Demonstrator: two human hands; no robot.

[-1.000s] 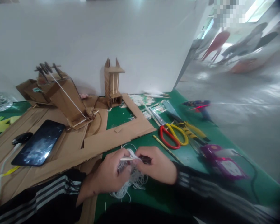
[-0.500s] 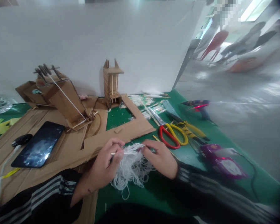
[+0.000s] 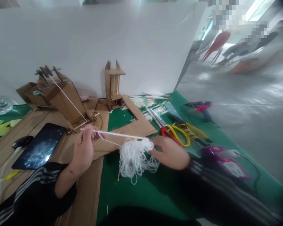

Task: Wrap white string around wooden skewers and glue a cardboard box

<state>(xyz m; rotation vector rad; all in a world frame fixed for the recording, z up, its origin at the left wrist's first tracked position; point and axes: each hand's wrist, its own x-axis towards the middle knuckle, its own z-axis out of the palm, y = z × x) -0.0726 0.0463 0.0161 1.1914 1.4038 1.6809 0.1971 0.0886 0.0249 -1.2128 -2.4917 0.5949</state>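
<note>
A loose bundle of white string (image 3: 135,158) hangs above the green table from my right hand (image 3: 171,152), whose fingers are closed on its upper right side. My left hand (image 3: 85,146) is pinched closed at the left, over the cardboard, on white string drawn out from the bundle. Between both hands runs a straight white length (image 3: 120,135), its tip showing left of my fingers; whether it is a thin stick or taut string I cannot tell. Below it a thinner strand slopes from my left fingers to the bundle.
Scissors (image 3: 172,135) with red and yellow handles lie beyond my right hand, near pliers (image 3: 198,131) and a purple device (image 3: 224,163). A glue gun (image 3: 200,106) is farther back. Cardboard models (image 3: 114,84) stand by the white panel. A phone (image 3: 39,146) rests on cardboard at left.
My left hand has moved left and up, away from the bundle, and the white length now spans the gap. My right hand has shifted slightly right with the bundle.
</note>
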